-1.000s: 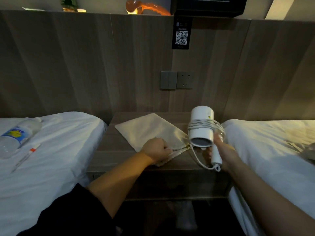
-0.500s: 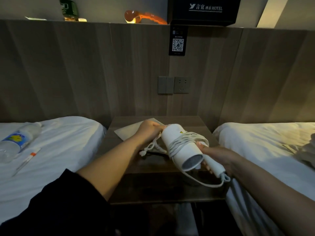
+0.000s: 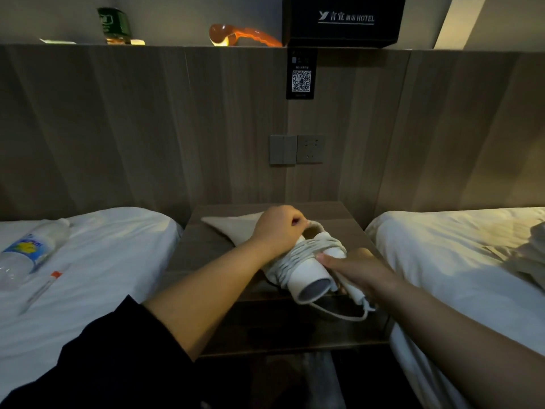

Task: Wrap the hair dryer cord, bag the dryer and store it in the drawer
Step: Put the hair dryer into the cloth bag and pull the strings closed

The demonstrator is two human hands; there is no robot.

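A white hair dryer point(image 3: 309, 276) lies tilted over the wooden nightstand point(image 3: 206, 249), barrel opening toward me. Its white cord point(image 3: 298, 255) is wound several times around the barrel, and a loop hangs below the handle. My right hand point(image 3: 354, 270) grips the dryer's handle from the right. My left hand point(image 3: 280, 228) is closed on the cord at the barrel's far end. A beige cloth bag point(image 3: 233, 227) lies flat on the nightstand behind my left hand, partly hidden by it.
White beds flank the nightstand; the left bed point(image 3: 103, 261) carries a plastic water bottle point(image 3: 29, 249) and a pen point(image 3: 41, 290). A switch and wall socket point(image 3: 296, 149) sit on the wooden panel above. The shelf on top holds a black hotel box point(image 3: 342, 20).
The dryer has been lowered and tilted nearer the nightstand. My left hand carried the cord from the front over to the barrel's far end, adding turns.
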